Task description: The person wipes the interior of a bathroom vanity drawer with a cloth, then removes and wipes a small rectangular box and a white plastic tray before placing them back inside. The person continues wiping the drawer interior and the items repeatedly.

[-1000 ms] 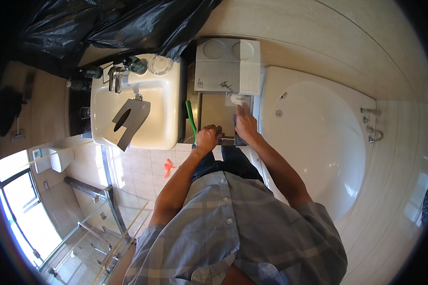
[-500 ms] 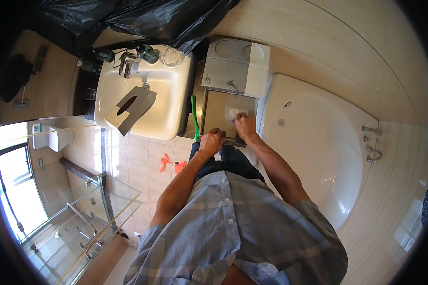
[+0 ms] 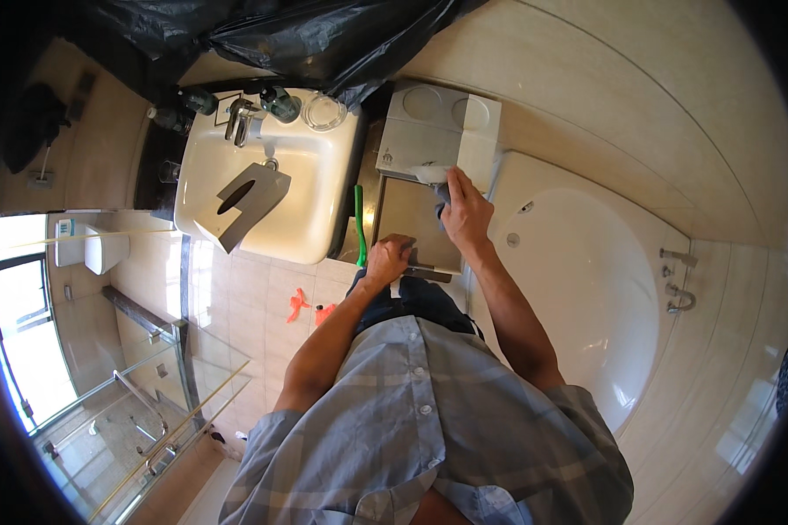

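In front of me a shallow drawer [image 3: 411, 214] stands pulled out from a grey-and-white cabinet [image 3: 420, 136]. My left hand [image 3: 388, 260] is closed around the drawer's near front edge, fingers curled over it. Over the drawer's far right part is my right hand [image 3: 466, 210], its fingers pinching a small white packet-like piece [image 3: 431, 174]. A dark grey-blue soft bit [image 3: 444, 194], perhaps cloth, shows under the same fingers. Its exact kind I cannot make out. The white piece overlaps the cabinet's lower front edge.
A green curved handle-like strip [image 3: 359, 226] lies left of the drawer. Further left, a washbasin [image 3: 320, 210] holds a grey tissue-box-like cover [image 3: 258, 206]. Bottles [image 3: 280, 103] and a glass dish [image 3: 324, 112] stand behind. A bathtub [image 3: 578, 289] is at right; orange-red scraps [image 3: 298, 304] lie on the floor.
My right hand has moved away from me, carrying the white piece from the drawer to the cabinet's front edge. My left hand stays at the drawer front.
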The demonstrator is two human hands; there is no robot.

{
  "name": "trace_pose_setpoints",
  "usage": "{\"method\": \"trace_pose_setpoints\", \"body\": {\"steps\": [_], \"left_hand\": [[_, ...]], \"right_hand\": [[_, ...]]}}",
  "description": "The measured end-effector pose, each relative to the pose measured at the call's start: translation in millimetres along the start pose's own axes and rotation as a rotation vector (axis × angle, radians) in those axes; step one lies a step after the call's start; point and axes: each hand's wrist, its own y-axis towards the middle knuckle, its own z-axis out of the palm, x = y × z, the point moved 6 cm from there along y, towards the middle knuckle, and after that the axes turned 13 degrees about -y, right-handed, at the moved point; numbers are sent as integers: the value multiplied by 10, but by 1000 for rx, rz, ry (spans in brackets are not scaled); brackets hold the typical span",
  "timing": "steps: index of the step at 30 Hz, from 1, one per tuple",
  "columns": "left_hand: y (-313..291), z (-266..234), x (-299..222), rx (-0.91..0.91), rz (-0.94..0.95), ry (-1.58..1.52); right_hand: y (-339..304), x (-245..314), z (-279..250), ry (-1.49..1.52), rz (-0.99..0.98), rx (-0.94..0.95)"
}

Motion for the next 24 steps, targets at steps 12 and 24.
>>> {"method": "trace_pose_setpoints", "body": {"steps": [12, 24], "left_hand": [[227, -604, 83, -167, -297, 255], [180, -517, 395, 105, -402, 463]], "right_hand": [[-973, -351, 998, 276, 659, 409], [-833, 63, 1547, -232, 245, 402]]}}
